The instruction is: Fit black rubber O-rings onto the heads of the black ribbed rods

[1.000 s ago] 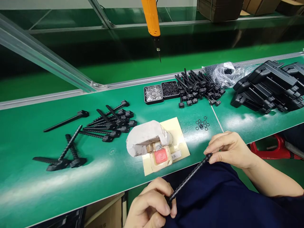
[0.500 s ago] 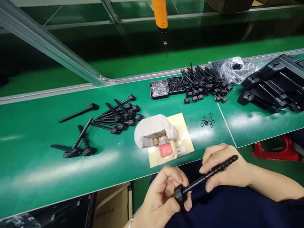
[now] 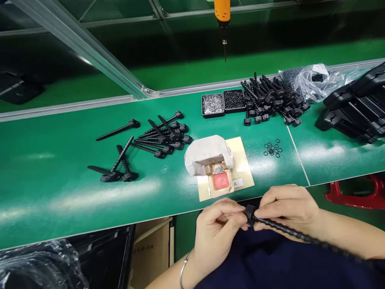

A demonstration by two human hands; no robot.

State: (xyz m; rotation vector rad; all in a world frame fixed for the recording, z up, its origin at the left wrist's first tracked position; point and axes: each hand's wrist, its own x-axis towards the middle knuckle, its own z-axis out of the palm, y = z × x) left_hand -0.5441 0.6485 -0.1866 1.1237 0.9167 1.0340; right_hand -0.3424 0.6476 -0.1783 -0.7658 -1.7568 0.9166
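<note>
My left hand (image 3: pixel 218 224) pinches the hexagonal head of a long black plastic screw (image 3: pixel 288 230) between thumb and fingers, just beyond the bench's front edge. At the neck, right below that head, the thumb and fingers of my right hand (image 3: pixel 290 204) are closed. The ribbed shaft points down to the right under my right wrist, its tip blurred. Whether a ring sits between my fingertips is hidden. In front of my hands stands a white block fixture (image 3: pixel 209 150) with a red pad (image 3: pixel 221 180). Several small black rings (image 3: pixel 271 151) lie loose to its right.
Black screws lie in a left group (image 3: pixel 162 138) and a back pile (image 3: pixel 270 98). Two small trays hold metal pieces (image 3: pixel 212 104) and black rings (image 3: pixel 234 100). An orange electric screwdriver (image 3: pixel 222 12) hangs above. Black cases (image 3: pixel 357 104) and a plastic bag (image 3: pixel 309 82) are at right.
My right hand has closed at the screw's neck, where before its fingers were apart beside the shaft. The screw's tip has swung from up-right to down-right. The camera view has shifted slightly.
</note>
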